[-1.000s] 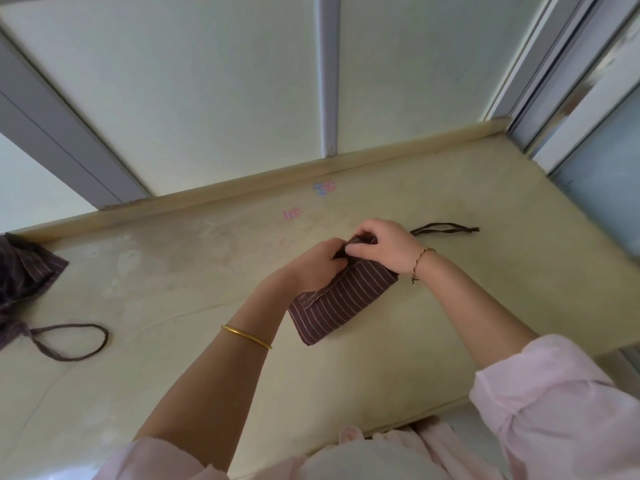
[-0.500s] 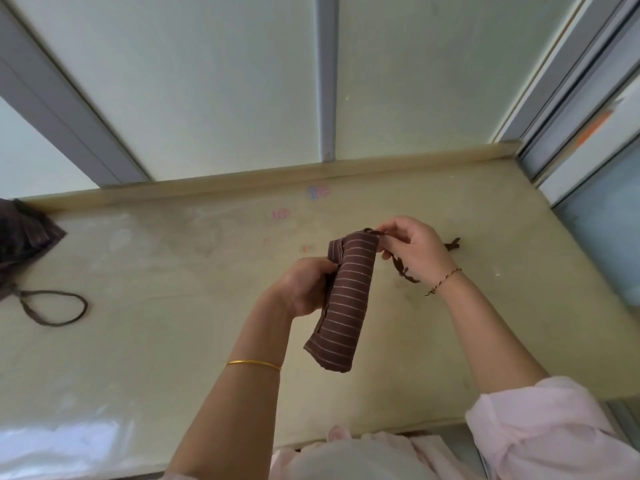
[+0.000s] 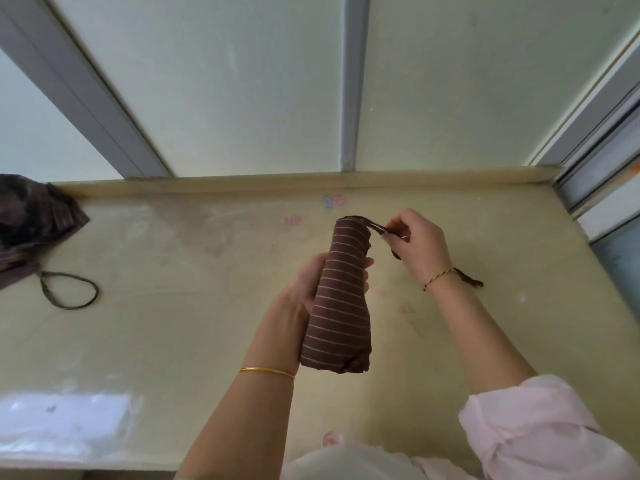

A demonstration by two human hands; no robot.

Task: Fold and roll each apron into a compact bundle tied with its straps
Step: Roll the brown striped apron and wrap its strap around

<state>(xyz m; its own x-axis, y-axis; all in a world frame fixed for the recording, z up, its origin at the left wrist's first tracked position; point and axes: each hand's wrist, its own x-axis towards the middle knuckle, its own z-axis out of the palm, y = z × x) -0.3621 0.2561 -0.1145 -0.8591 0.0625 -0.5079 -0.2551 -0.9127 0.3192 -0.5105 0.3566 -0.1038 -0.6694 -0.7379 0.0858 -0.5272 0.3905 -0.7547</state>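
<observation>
1. Left grip [image 3: 304, 289]: fingers curled round the middle of the roll [image 3: 341, 299], with the fingertips showing on its right side. It is closed on the cloth in a firm hold.
2. Right grip [image 3: 415, 244]: thumb and fingers pinch the strap [image 3: 375, 228] just beside the roll's top end. The strap runs short and fairly straight from cloth to pinch. Its loose end [image 3: 469, 281] shows past the wrist.
3. Change: a second ago the roll lay flat on the desk [image 3: 173, 323], with both grips bunched at its far end. Half a second ago it was lifted and hanging tilted. Now it is clear of the desk and nearly upright, top end away from the person. The right grip has come off the cloth and drawn the strap out to the right.
4. Meaning: rolling looks done for this apron, and the step in hand is tying. No wrap shows across the stripes, so the strap is not yet round the roll.
5. Next, most likely: wind the strap round the middle. The left grip has to keep squeezing or the roll loosens. The bottom end already flares wider than the top.
6. Outward: a second apron [image 3: 31, 220] lies crumpled at the desk's far left, partly out of frame, with its strap loop [image 3: 69, 289] on the desk beside it. It is well apart from the roll and not rolled, so the task is unfinished.
</observation>
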